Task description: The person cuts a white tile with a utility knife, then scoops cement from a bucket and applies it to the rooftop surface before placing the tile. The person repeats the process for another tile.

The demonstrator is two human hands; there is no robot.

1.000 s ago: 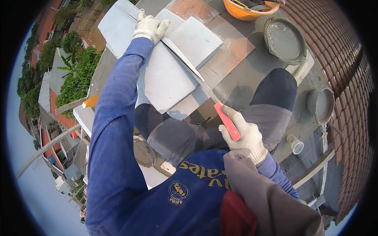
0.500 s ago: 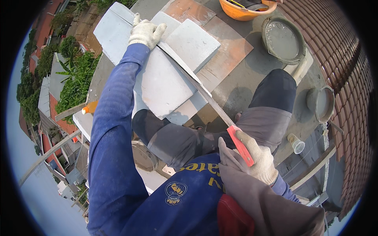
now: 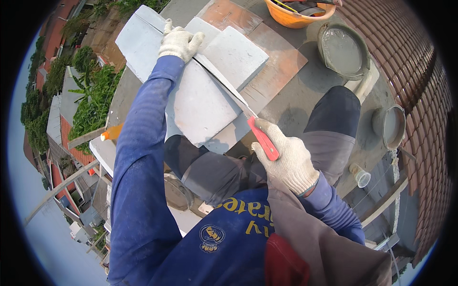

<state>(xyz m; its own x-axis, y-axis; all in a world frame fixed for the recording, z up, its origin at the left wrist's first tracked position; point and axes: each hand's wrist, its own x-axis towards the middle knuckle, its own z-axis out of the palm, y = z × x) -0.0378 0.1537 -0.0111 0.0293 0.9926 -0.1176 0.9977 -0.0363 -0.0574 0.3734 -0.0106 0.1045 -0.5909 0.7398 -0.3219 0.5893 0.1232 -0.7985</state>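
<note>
My gloved left hand (image 3: 179,44) grips the top of a pale white slab (image 3: 202,105), its thumb near a long slit. My gloved right hand (image 3: 285,162) is closed on the red handle (image 3: 262,138) of a hand saw. The saw's blade runs up-left into that slit toward my left hand and is largely hidden along a narrow white strip (image 3: 224,86). Another white slab (image 3: 236,57) lies just right of the cut, over terracotta-coloured square tiles (image 3: 281,62). My bent knees are below the slabs.
An orange basin (image 3: 291,19) with tools stands at the top. Buckets of grey slurry (image 3: 342,52) (image 3: 387,126) and a clear cup (image 3: 360,175) are on the right near a tiled roof (image 3: 424,105). An orange bottle (image 3: 112,133) sits left, beside the platform edge, with rooftops below.
Over the last half second my right hand has pushed the saw forward, up-left, after drawing it back earlier. My left hand stays on the slab.
</note>
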